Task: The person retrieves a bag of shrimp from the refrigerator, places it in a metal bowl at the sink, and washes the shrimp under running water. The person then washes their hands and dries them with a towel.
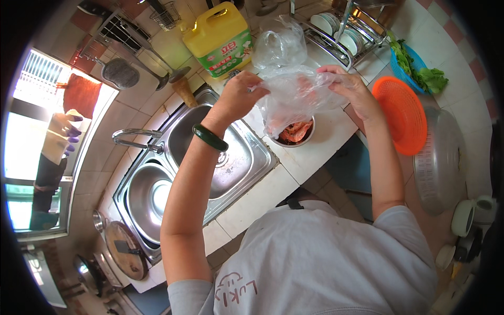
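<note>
A thin clear plastic bag (pixel 299 90) is stretched between my two hands above the tiled counter. My left hand (pixel 244 92) pinches its left edge; a dark green bangle (pixel 210 138) is on that wrist. My right hand (pixel 352 88) grips the bag's right side near the opening. Reddish-orange food shows through the film. Below the bag stands a round metal bowl (pixel 314 132) holding orange-red pieces (pixel 297 132), which look like shrimp or shells; the bag's lower end hangs over its rim and hides part of it.
Left of the bowl lies a double steel sink (pixel 240 157) with a faucet (pixel 138 136). Behind are a yellow detergent jug (pixel 220 35), another clear bag (pixel 279 43) and a dish rack (pixel 346 59). An orange basket (pixel 399 114) and blue basket of greens (pixel 409 67) stand right.
</note>
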Available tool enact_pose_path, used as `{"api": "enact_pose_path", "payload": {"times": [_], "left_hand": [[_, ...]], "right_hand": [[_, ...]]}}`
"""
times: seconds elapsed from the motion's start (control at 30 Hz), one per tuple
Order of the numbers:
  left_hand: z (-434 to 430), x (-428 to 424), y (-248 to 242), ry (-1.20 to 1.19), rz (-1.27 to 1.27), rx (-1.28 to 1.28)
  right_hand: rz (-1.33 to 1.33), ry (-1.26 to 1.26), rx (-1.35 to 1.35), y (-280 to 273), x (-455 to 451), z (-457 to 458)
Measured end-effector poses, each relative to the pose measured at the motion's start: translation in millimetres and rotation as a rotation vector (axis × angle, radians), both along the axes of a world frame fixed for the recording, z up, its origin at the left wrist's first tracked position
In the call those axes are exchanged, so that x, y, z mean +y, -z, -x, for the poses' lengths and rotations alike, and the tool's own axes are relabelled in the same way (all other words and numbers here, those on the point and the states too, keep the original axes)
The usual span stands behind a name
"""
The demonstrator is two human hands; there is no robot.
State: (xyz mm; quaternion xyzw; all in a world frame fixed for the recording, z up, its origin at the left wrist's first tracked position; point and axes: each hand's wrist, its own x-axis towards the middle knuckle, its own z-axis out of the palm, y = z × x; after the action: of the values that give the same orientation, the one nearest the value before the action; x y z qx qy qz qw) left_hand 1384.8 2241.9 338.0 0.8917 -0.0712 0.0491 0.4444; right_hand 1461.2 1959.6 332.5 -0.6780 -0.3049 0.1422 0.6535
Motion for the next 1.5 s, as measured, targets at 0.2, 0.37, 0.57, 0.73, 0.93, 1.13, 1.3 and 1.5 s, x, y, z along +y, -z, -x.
{"api": "enact_pose_path", "payload": {"times": [0.2, 0.37, 0.57, 0.73, 0.93, 1.13, 1.3, 1.5], "left_hand": [[3, 13, 28, -0.079, -0.095, 0.009], [6, 16, 29, 0.156, -0.106, -0.008], [0, 6, 43, 0.103, 0.224, 0.396], [-3, -9, 66, 0.199, 0.087, 0.395], [-9, -12, 61, -0.025, 0.260, 0.288], [-7, -27, 35, 0.018, 0.114, 0.124], [3, -35, 13, 0.015, -0.552, -0.488], [1, -40, 2, -0.152, -0.580, -0.408]], "right_hand": [[-0.013, -0.129, 0.098, 18, 1, -4], [0.022, -0.146, 0.137, 36, 21, 0], [0.054, -0.171, 0.147, 46, 35, 8], [0.112, -0.247, -0.106, 41, 35, 2], [0.196, -0.280, -0.167, 44, 19, -2], [0.180, -0.123, 0.051, 55, 30, -6], [0.033, -0.019, -0.165, 46, 32, -1], [0.136, 0.069, -0.103, 29, 43, -2]]}}
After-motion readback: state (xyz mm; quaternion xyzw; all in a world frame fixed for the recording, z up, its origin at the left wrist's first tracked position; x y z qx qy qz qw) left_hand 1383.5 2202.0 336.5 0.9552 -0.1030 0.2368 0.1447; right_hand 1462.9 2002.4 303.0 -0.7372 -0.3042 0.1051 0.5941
